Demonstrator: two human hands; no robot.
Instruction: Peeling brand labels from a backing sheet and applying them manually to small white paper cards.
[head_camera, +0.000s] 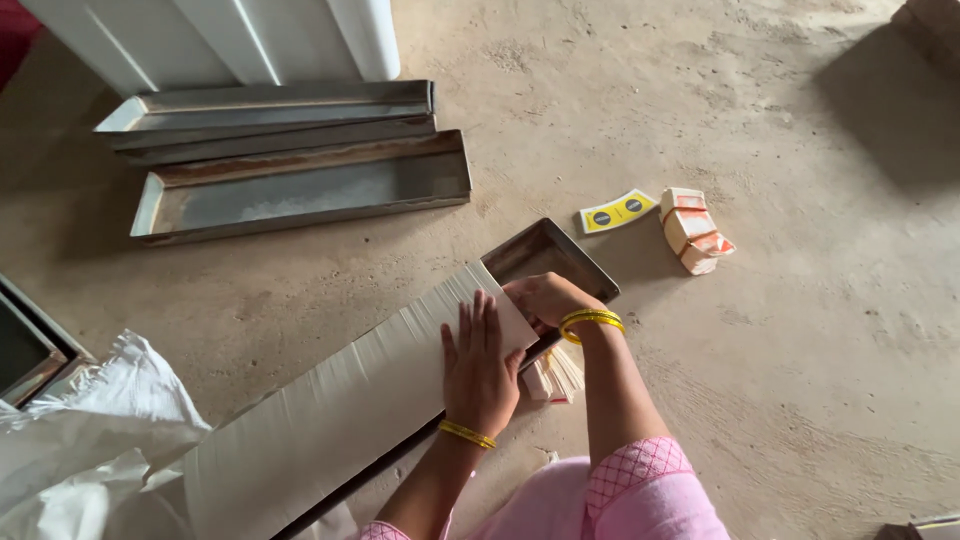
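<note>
- White paper sheets, a long packed row (350, 400), are filling a long metal tray (560, 262) on the concrete floor (800, 380); we are seeing its long axis running from lower left to upper right.
- We are pressing the left hand (480, 365) flat, fingers spread, on the row's upper-right end.
- We are curling the right hand (545, 298) over that end face, just beside the left; whether it is gripping sheets, we cannot tell.
- The tray's bare end is lying beyond both hands, to the upper right.
- Two empty trays (300, 190) and banded bundles (693, 230) are lying well apart.
</note>
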